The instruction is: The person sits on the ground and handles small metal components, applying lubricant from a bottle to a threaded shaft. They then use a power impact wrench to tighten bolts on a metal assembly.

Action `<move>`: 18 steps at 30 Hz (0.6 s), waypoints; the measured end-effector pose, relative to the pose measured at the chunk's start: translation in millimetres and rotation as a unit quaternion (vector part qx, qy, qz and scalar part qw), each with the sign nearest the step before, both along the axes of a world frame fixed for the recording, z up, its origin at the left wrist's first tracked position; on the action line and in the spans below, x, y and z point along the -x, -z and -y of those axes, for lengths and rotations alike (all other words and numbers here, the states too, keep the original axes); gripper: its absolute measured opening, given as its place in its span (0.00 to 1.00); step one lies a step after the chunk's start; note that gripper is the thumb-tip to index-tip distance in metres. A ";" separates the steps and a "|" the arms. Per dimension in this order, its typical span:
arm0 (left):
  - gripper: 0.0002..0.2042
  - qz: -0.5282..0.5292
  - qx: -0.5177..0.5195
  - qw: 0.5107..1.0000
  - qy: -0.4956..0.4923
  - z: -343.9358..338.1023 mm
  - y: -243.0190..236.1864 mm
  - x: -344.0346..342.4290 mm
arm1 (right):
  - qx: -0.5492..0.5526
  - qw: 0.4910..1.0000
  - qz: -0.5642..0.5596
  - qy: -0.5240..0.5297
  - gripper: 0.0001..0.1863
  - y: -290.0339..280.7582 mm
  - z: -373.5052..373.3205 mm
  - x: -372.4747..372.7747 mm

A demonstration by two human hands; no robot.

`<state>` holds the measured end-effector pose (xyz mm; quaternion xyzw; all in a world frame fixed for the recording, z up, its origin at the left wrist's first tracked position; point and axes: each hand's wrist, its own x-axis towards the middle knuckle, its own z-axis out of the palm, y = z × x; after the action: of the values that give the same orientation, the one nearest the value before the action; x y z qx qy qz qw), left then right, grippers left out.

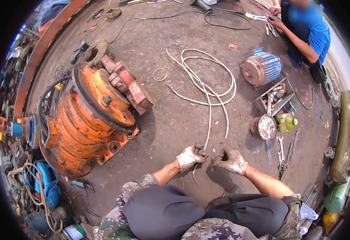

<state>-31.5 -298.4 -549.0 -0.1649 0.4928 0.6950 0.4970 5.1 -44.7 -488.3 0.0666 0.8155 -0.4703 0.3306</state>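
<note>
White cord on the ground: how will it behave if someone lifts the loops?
The white cord looks flexible but probably a bit springy: it lies in broad, rounded loops. Likely light, being thin. It may snag on itself, since strands cross, and could tug at the left hand, where one length leads.

A repair workshop, apparently outdoors in sunlight: a big orange machine (85, 120), a blue motor (269, 68), wrenches (280, 150) and an open toolbox (283, 103) sit on stained, grimy ground (171, 120).
</note>
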 end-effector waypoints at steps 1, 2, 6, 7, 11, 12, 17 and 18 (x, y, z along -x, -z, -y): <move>0.20 0.022 -0.061 0.998 0.007 5.1 15.2 -5.4 | 0.006 1.000 0.004 0.001 0.28 8.2 -3.0 -0.7; 0.20 0.047 -0.118 0.992 0.010 11.2 32.2 -10.6 | -0.062 0.997 -0.024 -0.049 0.30 2.8 1.6 5.9; 0.20 0.091 -0.224 0.970 -0.023 -7.9 -2.0 -12.4 | 0.038 0.997 -0.046 -0.052 0.26 -26.9 -0.4 8.5; 0.26 0.086 -0.245 0.966 -0.004 -6.9 11.8 -18.0 | 0.036 0.996 -0.073 -0.041 0.25 -14.2 -1.2 0.8; 0.32 0.046 -0.185 0.981 0.027 -19.3 2.4 -21.4 | 0.053 0.995 -0.079 0.012 0.24 -16.7 -2.9 -11.9; 0.33 0.045 -0.184 0.981 0.034 -19.0 5.1 -22.8 | 0.051 0.995 -0.082 0.008 0.25 -14.5 -2.8 -14.7; 0.34 0.055 -0.164 0.984 0.033 -18.1 3.4 -26.4 | 0.065 0.990 -0.122 0.008 0.25 1.2 4.1 -22.4; 0.34 0.054 -0.179 0.982 0.032 -18.6 4.2 -26.1 | 0.064 0.991 -0.120 0.006 0.25 1.6 6.0 -22.5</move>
<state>-5.3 -279.8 -553.2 -0.0944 0.3385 0.7455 0.5664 27.6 -50.7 -489.9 -0.0067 0.8168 -0.5284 0.2316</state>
